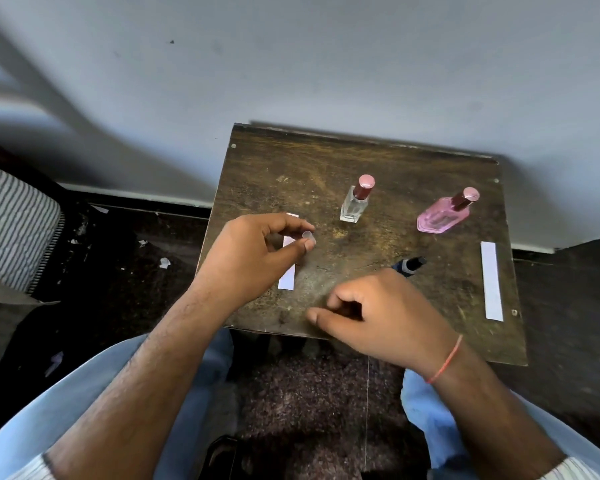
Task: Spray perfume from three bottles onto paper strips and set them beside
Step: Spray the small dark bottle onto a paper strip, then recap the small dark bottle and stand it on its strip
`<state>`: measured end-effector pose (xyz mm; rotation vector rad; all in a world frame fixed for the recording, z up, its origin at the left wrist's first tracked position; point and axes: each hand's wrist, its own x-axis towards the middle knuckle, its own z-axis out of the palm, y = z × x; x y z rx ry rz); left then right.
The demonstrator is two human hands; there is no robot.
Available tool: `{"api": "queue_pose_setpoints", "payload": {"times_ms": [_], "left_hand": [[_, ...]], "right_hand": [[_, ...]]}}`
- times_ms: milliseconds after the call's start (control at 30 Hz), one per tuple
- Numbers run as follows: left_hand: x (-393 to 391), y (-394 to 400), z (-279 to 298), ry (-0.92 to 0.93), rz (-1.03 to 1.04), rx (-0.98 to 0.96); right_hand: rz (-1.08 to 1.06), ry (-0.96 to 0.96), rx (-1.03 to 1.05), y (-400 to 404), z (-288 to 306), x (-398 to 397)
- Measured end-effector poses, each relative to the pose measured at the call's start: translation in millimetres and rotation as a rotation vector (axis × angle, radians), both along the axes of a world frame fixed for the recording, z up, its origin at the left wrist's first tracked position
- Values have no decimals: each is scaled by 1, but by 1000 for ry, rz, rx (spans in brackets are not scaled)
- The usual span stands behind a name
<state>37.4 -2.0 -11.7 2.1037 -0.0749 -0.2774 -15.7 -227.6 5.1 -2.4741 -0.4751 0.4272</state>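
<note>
You are looking down at a small, worn wooden table (378,161) set against a pale wall, with your knees in light blue trousers below it. Three perfume bottles are on the table. A clear glass bottle (354,205) with a pink cap stands upright near the middle; whether it has liquid in it cannot be told. A pink glass bottle (442,216), also pink-capped, stands to its right and looks tinted throughout. A dark blue bottle (408,265) shows just beyond your right hand, its cap off. Two white paper strips are visible: one strip (288,271) lies partly under your left hand, and a second strip (491,280) lies along the table's right edge, well apart from the bottles. Your left hand (253,258) pinches a small clear cap (309,237) between thumb and fingertips, the other fingers curled. Your right hand (381,317) rests loosely curled at the near edge of the table, holding nothing that can be seen; a thin red thread circles its wrist.
</note>
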Motion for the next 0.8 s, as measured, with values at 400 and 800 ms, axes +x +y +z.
{"api": "queue_pose_setpoints", "payload": {"times_ms": [400,800], "left_hand": [[-8,-55,-4,23,-86,-104],[-3,-66,-5,132,-54,-385]], "right_hand": [[-386,-27,-258,-87,-3,-6],[-463,-81,258,-82,-8,0]]}}
